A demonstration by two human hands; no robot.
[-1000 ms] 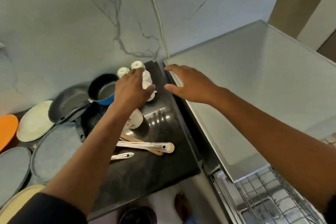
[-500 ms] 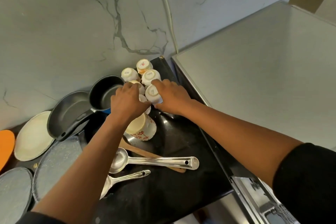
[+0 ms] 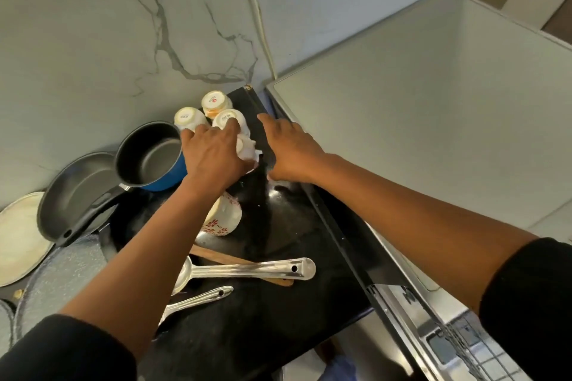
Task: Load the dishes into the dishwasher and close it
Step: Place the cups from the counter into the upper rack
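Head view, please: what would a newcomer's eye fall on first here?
Both hands reach to the upturned cups at the back of the black counter: the left hand grips a white cup, the right hand hovers open beside it. Left of them stands a blue saucepan; nearer lies a steel ladle.

The saucepan (image 3: 154, 161) is coloured blue outside; the mug (image 3: 223, 217) is patterned with red flowers; the wall (image 3: 123, 25) is grey-veined marble.
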